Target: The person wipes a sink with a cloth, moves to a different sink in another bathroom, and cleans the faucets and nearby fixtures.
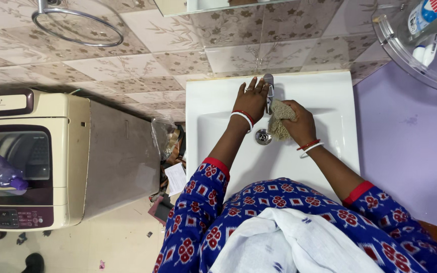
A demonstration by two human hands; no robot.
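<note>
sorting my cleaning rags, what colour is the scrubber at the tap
Beige-tan scrubber, woven look; head view.

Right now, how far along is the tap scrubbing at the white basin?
Done: nothing shows as finished. In hand: the left hand steadies the chrome metal tap while the right hand presses a beige woven scrub cloth against it. Left: the white ceramic basin, no suds visible.
</note>
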